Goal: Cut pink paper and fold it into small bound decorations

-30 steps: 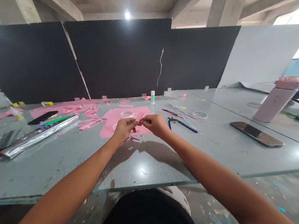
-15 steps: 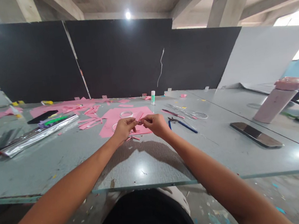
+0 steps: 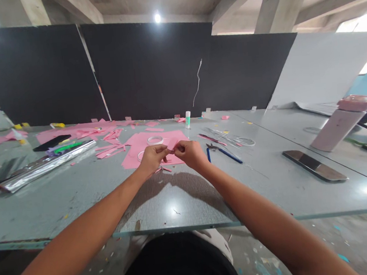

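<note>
My left hand and my right hand meet above the table, fingertips pinched close together. Between them is a small piece of pink paper, gripped by both hands; its lower part is hidden by the fingers. Underneath lies a larger pink sheet flat on the table. A white ring rests on that sheet, with part of a second white ring showing beside my left hand. Small pink scraps lie just below my hands.
Blue-handled pliers and thin wire lie to the right, with a phone and a pink bottle farther over. A glue stick stands behind. At left are a silver foil roll, a black phone and pink strips.
The pink paper between my fingers has turned a little and shows a broader face. My right-hand fingers have curled in more. Both hands stay in nearly the same place.
</note>
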{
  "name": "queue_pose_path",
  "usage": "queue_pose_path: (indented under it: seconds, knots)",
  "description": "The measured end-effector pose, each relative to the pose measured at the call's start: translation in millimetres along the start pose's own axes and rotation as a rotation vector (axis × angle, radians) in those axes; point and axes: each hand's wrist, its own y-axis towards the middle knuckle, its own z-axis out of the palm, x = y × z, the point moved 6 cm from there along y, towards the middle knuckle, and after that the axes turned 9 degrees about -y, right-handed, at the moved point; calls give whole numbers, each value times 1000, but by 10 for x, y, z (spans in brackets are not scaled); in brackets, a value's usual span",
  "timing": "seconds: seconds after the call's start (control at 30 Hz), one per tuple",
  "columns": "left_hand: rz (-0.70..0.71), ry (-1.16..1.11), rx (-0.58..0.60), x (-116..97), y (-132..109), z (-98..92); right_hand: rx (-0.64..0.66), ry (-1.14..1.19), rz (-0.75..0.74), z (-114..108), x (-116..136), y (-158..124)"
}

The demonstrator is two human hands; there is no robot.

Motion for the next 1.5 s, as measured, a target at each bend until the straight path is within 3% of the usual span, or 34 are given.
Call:
queue_pose_path:
  seconds: [0.27,0.7,0.9,1.13,1.27,1.5]
  knots:
    - [-2,-82,-26,21,49,-23,58,235,34,3,-31,2]
    - [-28,-26,-18,-61,-5,21,-41,84,-1,-15,-23,-18]
    - [-4,-23,55,-58,22,59,-10,212,32,-44,-18,-11]
    - [-8,-152,96,10,42,68,111,524,98,36,-18,1]
    - [-42,-214,57,93,59,47,8,499,117,-31,-74,15]
    - [-92,-158,69,101,35,73,113,553,212,66,-119,-4]
